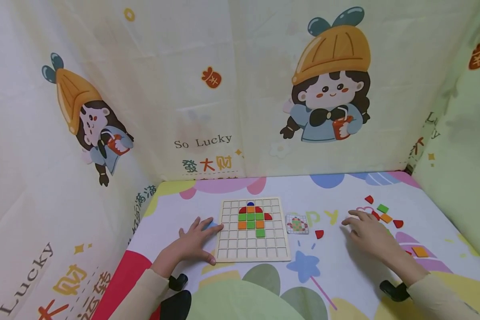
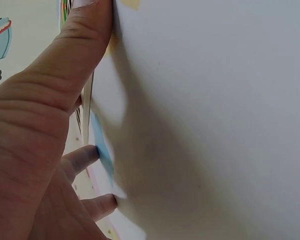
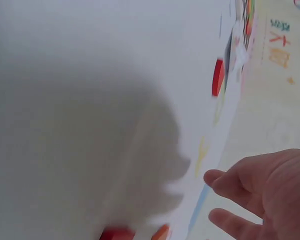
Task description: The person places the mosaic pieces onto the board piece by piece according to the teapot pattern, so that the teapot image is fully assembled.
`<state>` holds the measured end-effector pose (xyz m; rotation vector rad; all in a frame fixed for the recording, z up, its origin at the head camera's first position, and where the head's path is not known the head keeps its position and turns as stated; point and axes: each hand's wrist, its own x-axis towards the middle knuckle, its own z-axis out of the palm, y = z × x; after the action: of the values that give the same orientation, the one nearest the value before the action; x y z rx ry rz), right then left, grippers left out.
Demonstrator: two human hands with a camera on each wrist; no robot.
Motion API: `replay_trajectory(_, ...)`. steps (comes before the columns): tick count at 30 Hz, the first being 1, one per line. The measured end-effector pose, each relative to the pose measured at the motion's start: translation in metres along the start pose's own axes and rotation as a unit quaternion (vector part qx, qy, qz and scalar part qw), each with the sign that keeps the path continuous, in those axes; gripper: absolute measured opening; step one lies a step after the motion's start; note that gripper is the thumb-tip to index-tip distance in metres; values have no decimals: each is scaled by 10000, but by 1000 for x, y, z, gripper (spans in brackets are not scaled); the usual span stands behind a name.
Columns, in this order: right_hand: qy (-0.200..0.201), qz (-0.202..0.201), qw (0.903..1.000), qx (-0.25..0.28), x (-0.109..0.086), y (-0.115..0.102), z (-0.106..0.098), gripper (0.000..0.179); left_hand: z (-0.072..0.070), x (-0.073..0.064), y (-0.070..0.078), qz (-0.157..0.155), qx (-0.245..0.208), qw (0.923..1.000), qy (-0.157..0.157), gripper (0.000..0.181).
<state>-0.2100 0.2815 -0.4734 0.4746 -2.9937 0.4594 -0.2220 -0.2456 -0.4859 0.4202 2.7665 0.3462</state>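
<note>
My left hand (image 1: 192,242) rests at the left edge of a wooden grid board (image 1: 232,251), fingers spread, with the thumb at its near left corner. Set in the board's cells are green squares (image 1: 250,221), orange squares, red quarter-round pieces and one blue piece (image 1: 250,204). My right hand (image 1: 370,240) hovers over the right part of the table with its fingers loosely bent and nothing between them. Just beyond and beside it lie loose pieces, among them a green square (image 1: 382,208), an orange square (image 1: 386,218) and red quarter-rounds (image 1: 398,224).
A small pattern card (image 1: 297,224) lies against the board's right side. Between the card and my right hand is a red quarter-round (image 1: 319,234). An orange piece (image 1: 420,252) lies near my right wrist. Printed cloth walls (image 1: 260,111) enclose the table's back and sides.
</note>
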Motion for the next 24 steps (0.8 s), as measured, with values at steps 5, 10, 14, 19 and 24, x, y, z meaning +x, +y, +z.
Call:
replay_trajectory(5, -111, -5, 9996, -240, -7, 19, -3, 33, 1, 1, -1, 15, 9, 10000, 21, 107)
replay_trajectory(10, -353, 210, 9990, -175, -10, 30, -4, 31, 3, 2, -3, 5, 13, 10000, 4, 107)
replay_trajectory(14, -535, 504, 9973, 48, -11, 35, -6, 28, 4, 2, -3, -4, 17, 10000, 6, 107)
replay_trajectory(19, -647, 752, 9944, 364, -11, 40, -8, 30, 3, 2, -2, -15, 46, 10000, 26, 108)
replay_trajectory(24, -202, 875, 9959, 137, -13, 46, -9, 29, 2, 2, -1, -16, 41, 10000, -3, 108)
